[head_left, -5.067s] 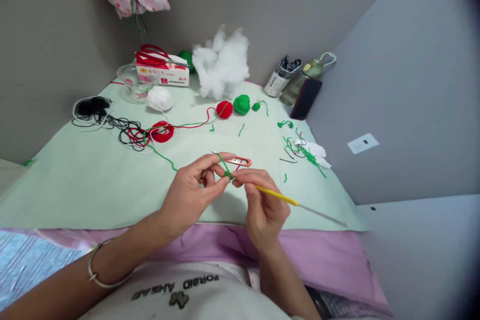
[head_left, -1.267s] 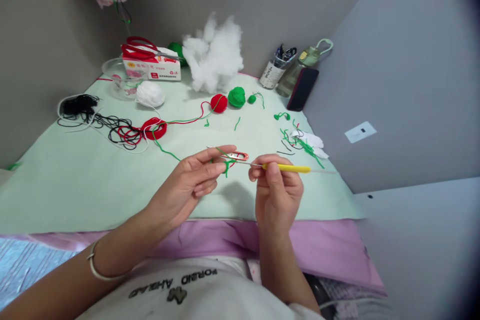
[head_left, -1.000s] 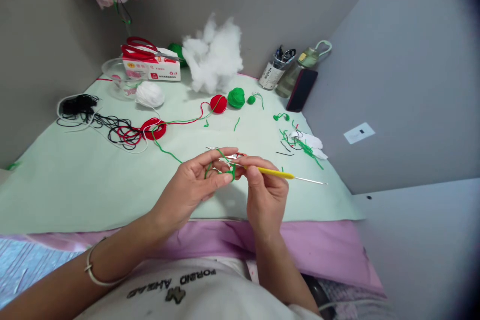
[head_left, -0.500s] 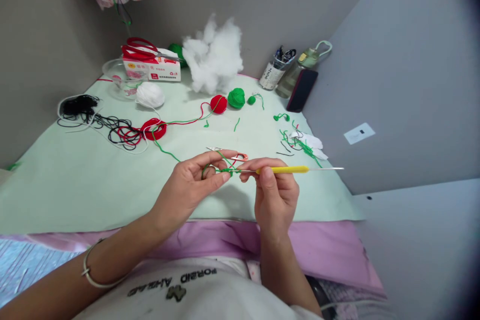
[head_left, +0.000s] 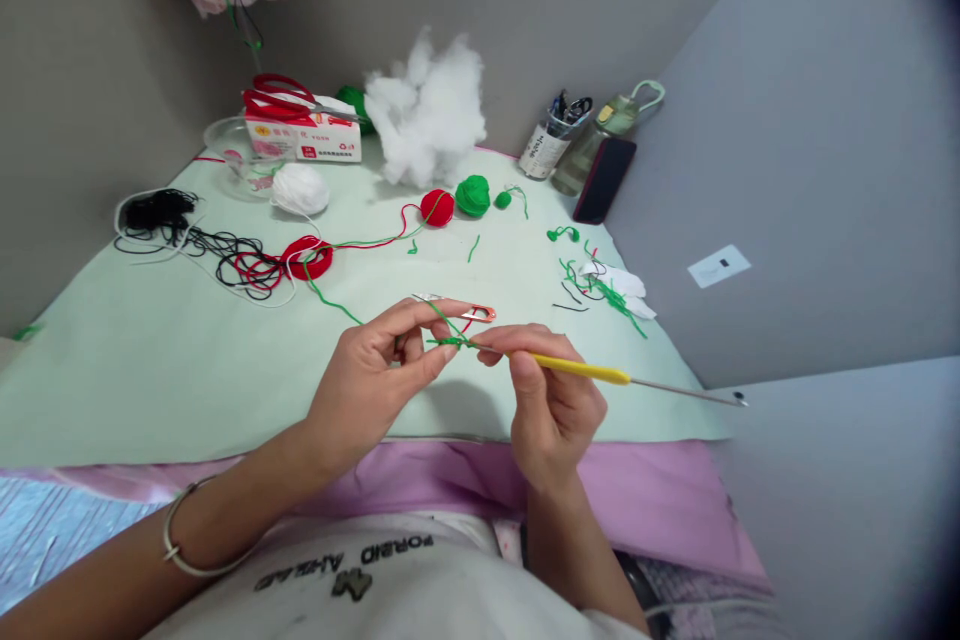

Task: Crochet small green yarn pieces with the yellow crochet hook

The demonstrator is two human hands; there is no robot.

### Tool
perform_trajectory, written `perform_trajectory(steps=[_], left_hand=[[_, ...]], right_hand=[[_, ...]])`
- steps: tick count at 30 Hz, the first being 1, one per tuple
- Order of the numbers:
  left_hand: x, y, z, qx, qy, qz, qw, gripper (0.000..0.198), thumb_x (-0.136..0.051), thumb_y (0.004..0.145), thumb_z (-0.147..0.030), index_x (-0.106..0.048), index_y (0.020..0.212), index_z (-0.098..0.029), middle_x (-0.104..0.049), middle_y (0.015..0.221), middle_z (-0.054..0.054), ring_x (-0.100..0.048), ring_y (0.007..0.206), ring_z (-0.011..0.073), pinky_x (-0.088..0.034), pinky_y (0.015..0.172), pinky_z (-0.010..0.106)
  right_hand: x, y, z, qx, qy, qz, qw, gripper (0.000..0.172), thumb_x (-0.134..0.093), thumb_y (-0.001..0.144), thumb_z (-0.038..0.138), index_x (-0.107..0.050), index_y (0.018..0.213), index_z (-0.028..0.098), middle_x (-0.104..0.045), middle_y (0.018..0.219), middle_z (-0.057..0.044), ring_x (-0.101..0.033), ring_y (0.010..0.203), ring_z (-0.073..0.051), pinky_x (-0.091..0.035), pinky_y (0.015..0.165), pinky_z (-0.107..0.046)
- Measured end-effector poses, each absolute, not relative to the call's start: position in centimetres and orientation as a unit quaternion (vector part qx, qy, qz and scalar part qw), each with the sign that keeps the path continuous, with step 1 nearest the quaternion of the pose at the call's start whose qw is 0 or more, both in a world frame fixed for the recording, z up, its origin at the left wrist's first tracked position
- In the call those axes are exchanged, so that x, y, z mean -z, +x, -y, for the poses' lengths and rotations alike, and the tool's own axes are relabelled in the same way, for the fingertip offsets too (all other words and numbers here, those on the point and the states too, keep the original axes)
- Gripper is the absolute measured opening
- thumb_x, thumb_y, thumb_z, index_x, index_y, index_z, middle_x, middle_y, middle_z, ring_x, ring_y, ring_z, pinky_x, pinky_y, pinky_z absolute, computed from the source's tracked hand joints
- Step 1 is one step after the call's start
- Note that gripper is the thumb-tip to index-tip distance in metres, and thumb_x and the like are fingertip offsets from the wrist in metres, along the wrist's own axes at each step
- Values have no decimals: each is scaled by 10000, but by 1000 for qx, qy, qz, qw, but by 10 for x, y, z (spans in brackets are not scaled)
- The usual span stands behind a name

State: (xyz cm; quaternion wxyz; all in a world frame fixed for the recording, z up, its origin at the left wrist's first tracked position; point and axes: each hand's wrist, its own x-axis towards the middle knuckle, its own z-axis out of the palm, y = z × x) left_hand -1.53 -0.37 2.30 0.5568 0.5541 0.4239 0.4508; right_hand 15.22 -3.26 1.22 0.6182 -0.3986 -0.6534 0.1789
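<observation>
In my left hand (head_left: 382, 360), thumb and fingers pinch a small piece of green crochet (head_left: 448, 341), and a green strand runs up over the index finger. My right hand (head_left: 555, 400) grips a crochet hook (head_left: 577, 366) by its yellow handle. The hook's thin front end meets the green stitches between the two hands, while its metal back end points right and slightly down. Just beyond the fingertips lie thread snips (head_left: 481, 314) with an orange-red handle, partly hidden by the left index finger.
Red yarn ball (head_left: 437, 208), green yarn ball (head_left: 472, 196) and white stuffing (head_left: 427, 110) stand behind. Black yarn (head_left: 161, 212), a red yarn coil (head_left: 311, 259) and white yarn (head_left: 300, 189) lie left. Right are green scraps (head_left: 616, 298), a phone (head_left: 604, 182), bottle (head_left: 581, 160) and pen cup (head_left: 546, 148).
The crochet hook has tilted, its back end swinging down and farther right as my right hand turned and shifted slightly right. My left hand has barely moved.
</observation>
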Motion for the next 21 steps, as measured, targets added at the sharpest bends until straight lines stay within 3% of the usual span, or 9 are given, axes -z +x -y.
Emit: perform_trajectory(steps=[6, 13, 17, 21], left_hand=[[-22, -12, 4, -466, 529, -443, 553, 368, -746, 855, -167, -799, 1200, -287, -550, 769, -64, -376, 561, 58, -403, 612, 217], [-22, -10, 4, -476, 540, -437, 540, 301, -752, 834, -155, -822, 1110, -255, -638, 878, -29, -392, 592, 66, -418, 622, 220], [-25, -8, 4, -473, 505, -445, 569, 391, -777, 827, -197, -789, 1214, -251, -595, 817, -41, -394, 581, 72, -415, 596, 220], [-26, -10, 3, -472, 490, -437, 588, 348, -797, 827, -243, -807, 1175, -244, -563, 759, -43, -393, 610, 92, -408, 605, 227]], right_hand=[[-3, 149, 30, -48, -366, 712, 598, 229, -546, 1009, 115, -704, 1128, 231, -777, 943, -66, -749, 909, -215, -608, 749, -386], [-1, 152, 27, -118, -371, 691, 609, 244, -533, 1005, 103, -709, 1099, 243, -788, 948, -54, -754, 875, -211, -612, 755, -397], [3, 147, 27, -61, -369, 693, 616, 226, -566, 996, 123, -720, 1103, 247, -789, 959, -66, -761, 898, -222, -613, 746, -400], [1, 146, 29, -105, -382, 660, 638, 243, -547, 1010, 126, -724, 1094, 268, -789, 928, -45, -755, 875, -215, -613, 709, -390]])
